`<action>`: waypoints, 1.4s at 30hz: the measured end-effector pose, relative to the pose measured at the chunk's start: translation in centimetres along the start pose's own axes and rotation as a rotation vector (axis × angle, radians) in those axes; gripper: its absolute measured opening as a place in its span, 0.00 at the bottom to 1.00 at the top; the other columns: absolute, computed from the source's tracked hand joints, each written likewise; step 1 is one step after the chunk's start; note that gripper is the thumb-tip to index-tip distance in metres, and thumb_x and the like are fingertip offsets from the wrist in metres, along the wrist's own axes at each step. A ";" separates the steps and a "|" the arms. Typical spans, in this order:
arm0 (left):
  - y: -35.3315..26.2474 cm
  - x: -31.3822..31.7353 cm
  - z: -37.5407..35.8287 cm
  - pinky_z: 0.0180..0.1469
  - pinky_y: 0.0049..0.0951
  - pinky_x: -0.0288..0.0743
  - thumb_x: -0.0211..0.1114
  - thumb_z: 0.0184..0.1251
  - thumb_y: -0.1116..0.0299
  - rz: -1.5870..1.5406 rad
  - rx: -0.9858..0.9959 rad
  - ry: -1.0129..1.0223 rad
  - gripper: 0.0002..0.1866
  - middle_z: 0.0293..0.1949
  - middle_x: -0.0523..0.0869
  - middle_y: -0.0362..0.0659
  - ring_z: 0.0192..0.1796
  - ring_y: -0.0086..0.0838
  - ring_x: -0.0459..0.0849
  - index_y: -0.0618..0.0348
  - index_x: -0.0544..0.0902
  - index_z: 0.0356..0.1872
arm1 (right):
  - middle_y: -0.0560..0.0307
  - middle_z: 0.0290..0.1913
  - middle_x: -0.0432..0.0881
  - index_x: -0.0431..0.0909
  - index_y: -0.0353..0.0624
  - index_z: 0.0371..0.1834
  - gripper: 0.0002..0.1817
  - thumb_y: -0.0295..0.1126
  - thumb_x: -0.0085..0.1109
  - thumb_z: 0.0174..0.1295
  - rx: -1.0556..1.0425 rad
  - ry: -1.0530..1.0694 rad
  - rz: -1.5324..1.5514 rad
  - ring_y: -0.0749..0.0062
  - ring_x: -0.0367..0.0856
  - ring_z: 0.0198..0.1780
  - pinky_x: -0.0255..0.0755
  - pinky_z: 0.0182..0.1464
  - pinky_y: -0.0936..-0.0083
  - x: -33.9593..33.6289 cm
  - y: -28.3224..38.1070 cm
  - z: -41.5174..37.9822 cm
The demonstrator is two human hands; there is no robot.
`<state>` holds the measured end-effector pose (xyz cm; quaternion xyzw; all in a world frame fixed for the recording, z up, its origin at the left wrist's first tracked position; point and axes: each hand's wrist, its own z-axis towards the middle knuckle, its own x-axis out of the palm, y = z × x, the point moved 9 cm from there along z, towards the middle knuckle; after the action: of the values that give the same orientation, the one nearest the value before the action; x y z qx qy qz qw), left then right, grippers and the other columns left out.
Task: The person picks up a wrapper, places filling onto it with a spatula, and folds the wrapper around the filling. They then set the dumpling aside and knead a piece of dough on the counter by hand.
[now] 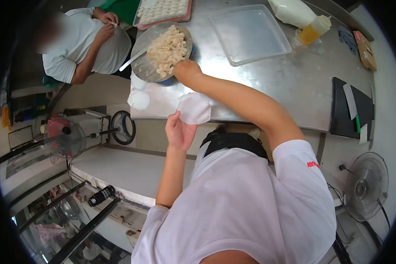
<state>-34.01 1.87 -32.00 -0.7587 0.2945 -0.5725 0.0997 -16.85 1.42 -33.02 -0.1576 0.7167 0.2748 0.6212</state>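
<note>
My left hand [180, 131] pinches a round white dough wrapper [195, 109] by its edge, just off the front of the steel table. My right hand [188, 72] is curled at the lower right rim of a round metal pan [141, 70]. Its fingertips reach toward a heap of pale, chunky filling [168, 49] and are partly hidden, so what they grip does not show. A light-coloured spatula [133, 60] leans across the pan's left rim. Stacked white wrappers [139, 100] lie at the table's left corner, below the pan.
A tray of shaped dumplings [163, 9] sits behind the pan. On the steel table [303, 83] are a clear plastic tray [251, 35], a squeeze bottle [316, 30] and a black board [350, 108]. A co-worker [92, 42] stands at the left, hands together.
</note>
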 end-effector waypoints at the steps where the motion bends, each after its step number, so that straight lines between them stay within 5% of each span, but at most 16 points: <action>1: -0.4 -0.3 -0.2 0.75 0.50 0.58 0.49 0.71 0.58 -0.001 0.025 -0.023 0.32 0.72 0.69 0.52 0.74 0.46 0.66 0.68 0.63 0.72 | 0.54 0.45 0.88 0.88 0.47 0.41 0.10 0.29 0.61 0.59 -0.035 -0.041 -0.013 0.61 0.87 0.50 0.80 0.49 0.68 -0.4 0.2 0.3; 10: -2.5 -4.0 -0.7 0.74 0.53 0.59 0.47 0.73 0.59 -0.068 0.096 -0.104 0.30 0.71 0.70 0.53 0.73 0.48 0.67 0.68 0.66 0.70 | 0.49 0.41 0.89 0.88 0.43 0.37 0.09 0.28 0.57 0.60 -0.041 0.144 -0.344 0.56 0.89 0.44 0.81 0.39 0.59 -10.8 -9.9 5.5; 13: -3.3 -4.0 -0.4 0.73 0.50 0.62 0.46 0.73 0.59 -0.062 0.121 -0.146 0.29 0.70 0.72 0.52 0.72 0.47 0.69 0.67 0.67 0.69 | 0.51 0.84 0.35 0.46 0.62 0.82 0.53 0.75 0.45 0.57 0.224 1.031 -0.068 0.54 0.32 0.84 0.31 0.75 0.29 -0.8 -18.5 14.1; 15: -3.8 -4.3 -0.1 0.72 0.49 0.64 0.46 0.73 0.59 -0.045 0.134 -0.191 0.29 0.69 0.73 0.52 0.72 0.46 0.70 0.67 0.67 0.69 | 0.48 0.56 0.71 0.73 0.48 0.52 0.19 0.44 0.51 0.60 0.035 0.339 -0.303 0.53 0.69 0.57 0.64 0.51 0.49 -6.2 -13.9 10.1; 16: -4.0 -4.1 0.3 0.72 0.48 0.64 0.45 0.74 0.59 -0.038 0.134 -0.180 0.29 0.69 0.73 0.52 0.72 0.45 0.71 0.67 0.67 0.69 | 0.47 0.41 0.88 0.87 0.41 0.36 0.10 0.29 0.55 0.62 0.002 0.006 -0.411 0.52 0.88 0.44 0.80 0.39 0.59 -9.8 -11.2 6.1; 32: -3.8 -4.0 2.9 0.72 0.49 0.65 0.45 0.74 0.59 -0.059 0.045 -0.189 0.28 0.69 0.73 0.53 0.71 0.47 0.72 0.69 0.68 0.68 | 0.58 0.46 0.87 0.85 0.62 0.50 0.13 0.42 0.55 0.67 0.332 -0.130 0.510 0.60 0.84 0.51 0.77 0.53 0.59 0.3 -18.1 1.5; 36: -4.3 -3.9 3.3 0.71 0.49 0.66 0.44 0.74 0.60 -0.034 0.061 -0.192 0.28 0.69 0.73 0.53 0.71 0.46 0.72 0.69 0.68 0.68 | 0.58 0.44 0.88 0.85 0.62 0.48 0.11 0.41 0.54 0.68 0.292 -0.251 0.510 0.59 0.85 0.48 0.78 0.50 0.60 -0.6 -18.4 0.9; 42: -4.5 -5.1 3.1 0.70 0.50 0.68 0.45 0.74 0.60 0.037 0.093 -0.240 0.28 0.69 0.73 0.53 0.70 0.46 0.72 0.68 0.68 0.68 | 0.54 0.36 0.87 0.85 0.54 0.42 0.11 0.30 0.53 0.62 0.260 -0.308 -0.004 0.54 0.86 0.40 0.77 0.40 0.57 -5.7 -16.4 2.7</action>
<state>-30.55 7.82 -34.96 -0.8106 0.2677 -0.4888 0.1801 -4.38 -10.72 -30.94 -0.0337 0.6424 0.1993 0.7393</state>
